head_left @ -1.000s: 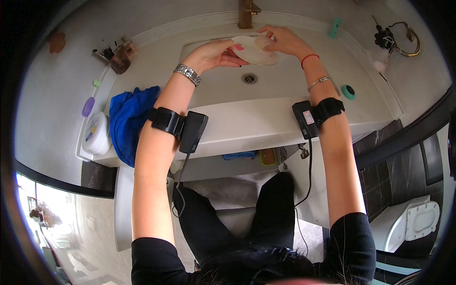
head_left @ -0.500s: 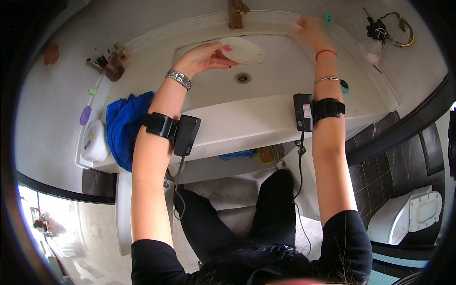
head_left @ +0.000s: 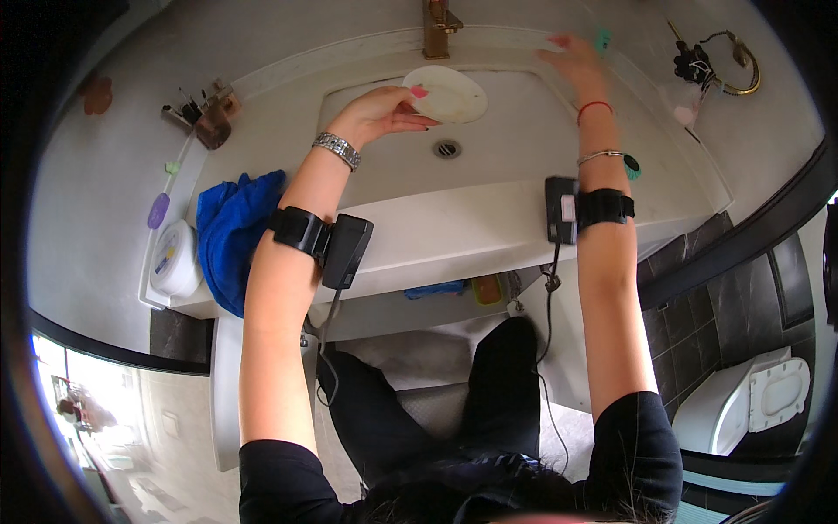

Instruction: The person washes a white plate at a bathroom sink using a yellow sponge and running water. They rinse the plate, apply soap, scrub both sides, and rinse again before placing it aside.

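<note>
A white oval plate is held tilted over the sink basin, its rim gripped at the left by my left hand. The thumb lies on the plate's upper face, and the fingers show below its edge. At the basin's back right corner, my right hand is raised with thumb and fingers apart and nothing visible between them. It is slightly blurred. Just beyond it stands a small green object, too blurred to name. The brass-coloured faucet rises behind the plate, and the drain lies below it.
A blue towel and a round white tub lie on the counter's left. Behind them stands a brown cup of brushes. A gold hose and black fitting sit at the back right. A toilet is on the right.
The plate has turned slightly, showing more of its upper face. My right hand's fingers now look more spread, near the same spot by the green object.
</note>
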Action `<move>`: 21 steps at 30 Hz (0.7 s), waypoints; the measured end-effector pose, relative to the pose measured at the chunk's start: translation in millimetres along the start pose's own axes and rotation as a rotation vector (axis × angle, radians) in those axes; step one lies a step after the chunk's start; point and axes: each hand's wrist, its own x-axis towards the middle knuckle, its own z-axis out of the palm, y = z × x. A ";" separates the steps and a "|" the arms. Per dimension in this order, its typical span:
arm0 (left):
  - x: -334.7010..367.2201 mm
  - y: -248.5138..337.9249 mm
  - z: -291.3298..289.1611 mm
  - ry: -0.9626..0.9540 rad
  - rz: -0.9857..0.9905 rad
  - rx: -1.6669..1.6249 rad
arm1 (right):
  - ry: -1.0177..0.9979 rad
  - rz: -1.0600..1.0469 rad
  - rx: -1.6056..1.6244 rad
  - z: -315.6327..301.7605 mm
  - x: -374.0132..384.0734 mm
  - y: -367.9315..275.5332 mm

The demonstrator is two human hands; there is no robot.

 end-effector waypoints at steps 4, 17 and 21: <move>-0.2 1.0 1.1 -0.035 -0.016 -0.004 | -0.095 -0.537 0.288 21.1 -9.6 -60.4; -4.6 2.6 12.3 -0.075 0.014 0.076 | -0.440 -0.640 0.268 35.1 -40.3 -99.6; 0.8 -0.3 9.4 -0.108 0.014 0.087 | -0.447 -0.649 0.295 41.6 -42.1 -99.5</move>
